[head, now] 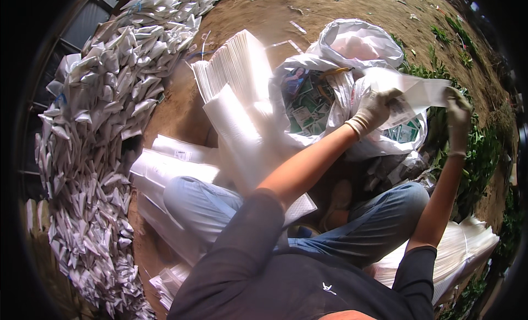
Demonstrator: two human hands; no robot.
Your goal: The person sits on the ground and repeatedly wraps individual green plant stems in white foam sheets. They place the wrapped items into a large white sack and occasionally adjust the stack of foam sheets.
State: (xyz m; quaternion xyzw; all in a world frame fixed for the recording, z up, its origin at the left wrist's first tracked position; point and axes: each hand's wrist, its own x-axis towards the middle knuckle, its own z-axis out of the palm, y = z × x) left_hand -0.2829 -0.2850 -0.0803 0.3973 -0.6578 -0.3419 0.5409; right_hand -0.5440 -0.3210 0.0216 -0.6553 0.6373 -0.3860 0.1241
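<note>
My left hand (373,109), in a pale work glove, grips a white plastic mailer (390,113) that bears a printed label. My right hand (458,113), gloved too and slightly blurred, pinches the far end of a translucent white strip (431,91) running across from the mailer. Whether strip and mailer are one piece, I cannot tell. Beneath my hands, an open white sack (420,134) shows green-and-white packets (406,132) inside. Left of it, another open white sack (280,101) holds similar green packets (305,115).
Stacks of white padded mailers (235,56) stand in front on the left, with more mailers (173,163) by my left knee. A bundled stack (458,245) lies at my right. A long heap of filled mailers (107,113) lines the left side. Green plants (482,155) edge the dirt ground (255,10).
</note>
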